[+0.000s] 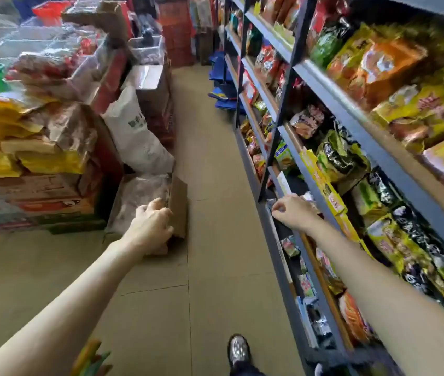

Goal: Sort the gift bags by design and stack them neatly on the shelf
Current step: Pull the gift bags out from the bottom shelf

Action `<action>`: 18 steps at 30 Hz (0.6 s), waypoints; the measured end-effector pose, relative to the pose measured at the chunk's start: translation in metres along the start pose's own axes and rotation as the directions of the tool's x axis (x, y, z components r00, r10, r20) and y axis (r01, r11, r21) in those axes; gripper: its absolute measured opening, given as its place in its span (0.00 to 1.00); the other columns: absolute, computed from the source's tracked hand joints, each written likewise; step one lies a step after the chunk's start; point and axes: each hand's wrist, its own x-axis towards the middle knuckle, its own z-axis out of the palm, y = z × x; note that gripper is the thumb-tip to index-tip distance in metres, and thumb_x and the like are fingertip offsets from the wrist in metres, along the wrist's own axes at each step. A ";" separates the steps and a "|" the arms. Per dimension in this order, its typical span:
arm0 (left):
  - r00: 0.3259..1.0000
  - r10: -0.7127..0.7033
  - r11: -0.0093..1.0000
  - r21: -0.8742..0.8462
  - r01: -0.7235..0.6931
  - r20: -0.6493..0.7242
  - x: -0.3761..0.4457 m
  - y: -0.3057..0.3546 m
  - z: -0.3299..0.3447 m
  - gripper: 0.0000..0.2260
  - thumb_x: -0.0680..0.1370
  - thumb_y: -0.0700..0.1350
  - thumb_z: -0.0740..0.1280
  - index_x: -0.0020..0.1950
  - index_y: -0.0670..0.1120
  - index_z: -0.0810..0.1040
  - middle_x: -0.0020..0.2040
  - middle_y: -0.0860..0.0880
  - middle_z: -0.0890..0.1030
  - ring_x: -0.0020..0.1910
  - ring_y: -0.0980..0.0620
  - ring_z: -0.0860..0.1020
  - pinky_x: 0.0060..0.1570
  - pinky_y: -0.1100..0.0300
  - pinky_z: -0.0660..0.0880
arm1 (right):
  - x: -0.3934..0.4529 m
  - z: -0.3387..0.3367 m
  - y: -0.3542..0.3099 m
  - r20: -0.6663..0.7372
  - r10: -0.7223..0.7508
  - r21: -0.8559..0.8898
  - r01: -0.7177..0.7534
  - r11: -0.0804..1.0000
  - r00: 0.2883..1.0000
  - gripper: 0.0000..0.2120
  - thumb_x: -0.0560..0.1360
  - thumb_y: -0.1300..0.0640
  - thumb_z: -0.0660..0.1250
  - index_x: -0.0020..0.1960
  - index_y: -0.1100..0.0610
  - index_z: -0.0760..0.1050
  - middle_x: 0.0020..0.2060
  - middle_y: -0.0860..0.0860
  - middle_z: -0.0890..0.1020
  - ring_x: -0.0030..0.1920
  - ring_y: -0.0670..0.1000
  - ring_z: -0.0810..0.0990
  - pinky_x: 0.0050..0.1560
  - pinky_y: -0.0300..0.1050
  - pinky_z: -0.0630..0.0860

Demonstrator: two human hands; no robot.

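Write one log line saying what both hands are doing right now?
left hand: grips cardboard box flap on floor | right hand: reaches to lower shelf edge, fingers curled, holding nothing seen | gift bags: none identified

Even, soft daylight-like light, brightest at the far end of the floor point(202, 164). Motion blur smears the packets on the shelf point(351, 118) at right. Wide-angle bend curves the edges. Shadows faint, glare slight on wrappers.
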 end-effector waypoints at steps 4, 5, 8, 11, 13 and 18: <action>1.000 -0.002 1.000 -0.031 0.002 -0.004 0.083 -0.015 -0.016 0.13 0.77 0.48 0.64 0.61 0.47 0.78 0.69 0.44 0.68 0.71 0.42 0.62 0.66 0.50 0.62 | 0.094 -0.014 -0.012 0.033 0.007 0.078 -0.010 0.997 0.999 0.10 0.75 0.58 0.62 0.51 0.60 0.80 0.56 0.58 0.77 0.56 0.59 0.76 0.51 0.44 0.71; 1.000 -0.008 0.999 -0.039 0.008 -0.006 0.104 -0.018 -0.022 0.13 0.77 0.48 0.65 0.60 0.47 0.78 0.67 0.44 0.71 0.69 0.42 0.64 0.65 0.51 0.63 | 0.119 -0.019 -0.017 0.026 -0.004 0.083 0.002 0.997 1.000 0.10 0.75 0.59 0.62 0.50 0.61 0.80 0.55 0.58 0.77 0.56 0.59 0.75 0.52 0.45 0.72; 0.994 -0.099 0.991 -0.095 0.094 -0.047 0.169 -0.027 -0.042 0.21 0.72 0.54 0.60 0.57 0.44 0.80 0.62 0.40 0.74 0.63 0.40 0.70 0.58 0.50 0.68 | 0.195 -0.035 -0.033 -0.009 -0.055 0.083 0.056 0.995 0.998 0.11 0.75 0.60 0.62 0.51 0.60 0.81 0.56 0.59 0.76 0.62 0.59 0.71 0.60 0.50 0.70; 0.995 -0.024 1.000 -0.016 0.022 -0.099 0.259 -0.043 -0.051 0.15 0.75 0.48 0.62 0.53 0.40 0.82 0.59 0.37 0.76 0.66 0.41 0.70 0.57 0.51 0.67 | 0.281 -0.042 -0.046 -0.019 -0.051 0.067 0.052 0.996 0.999 0.11 0.76 0.60 0.61 0.54 0.59 0.80 0.61 0.60 0.73 0.67 0.59 0.66 0.64 0.46 0.62; 0.994 -0.089 0.996 0.012 0.090 -0.071 0.329 -0.057 -0.063 0.13 0.77 0.43 0.64 0.60 0.42 0.79 0.67 0.41 0.72 0.73 0.45 0.61 0.65 0.55 0.61 | 0.342 -0.049 -0.055 -0.055 -0.033 0.063 0.036 0.997 0.998 0.11 0.76 0.61 0.61 0.54 0.60 0.79 0.63 0.60 0.71 0.68 0.59 0.65 0.65 0.45 0.60; 0.992 -0.129 0.991 0.033 0.130 -0.010 0.500 -0.086 -0.116 0.15 0.78 0.45 0.62 0.64 0.44 0.75 0.74 0.37 0.58 0.75 0.40 0.50 0.72 0.47 0.53 | 0.494 -0.111 -0.076 -0.077 0.024 0.119 -0.014 0.993 0.997 0.07 0.75 0.62 0.62 0.48 0.60 0.78 0.59 0.62 0.73 0.67 0.59 0.67 0.63 0.45 0.58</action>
